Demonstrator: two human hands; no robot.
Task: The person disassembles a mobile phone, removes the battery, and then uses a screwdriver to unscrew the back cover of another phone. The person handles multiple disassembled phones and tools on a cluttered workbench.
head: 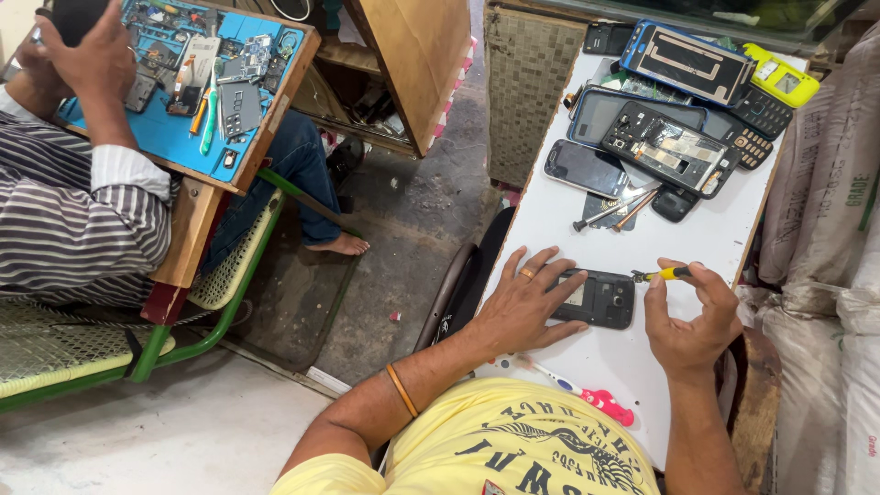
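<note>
The narrow white laminate tabletop (642,357) leaves bare room only around the hands; its far end is crowded with opened phones (669,142) and loose screwdrivers (612,211). The small black phone with its back removed (600,298) lies flat near the table's near end, its long axis crosswise. The left hand (527,307) presses on it, fingers spread. The right hand (692,316) pinches a yellow-handled screwdriver (665,273), whose metal tip points left toward the phone's corner.
</note>
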